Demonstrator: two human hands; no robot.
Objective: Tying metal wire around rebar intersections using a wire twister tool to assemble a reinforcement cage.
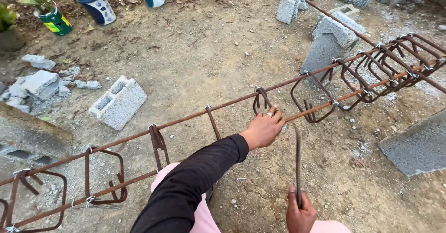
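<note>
A long rusty rebar cage [186,117] of bars and square stirrups runs from lower left to upper right above the dirt. My left hand [264,129], in a black sleeve and with a ring on one finger, grips the lower bar just below a loose stirrup [261,100] that hangs from the upper bar. My right hand [299,214] is at the bottom edge, closed on a thin dark metal rod [297,161] that points up toward the cage. Wire ties show at several stirrup joints.
A hollow concrete block [118,103] lies on the dirt left of centre. More blocks [330,40] stand at the upper right, one propping the cage. A slab [416,144] lies at right, rubble [39,84] at left, potted plants [97,5] at the top left.
</note>
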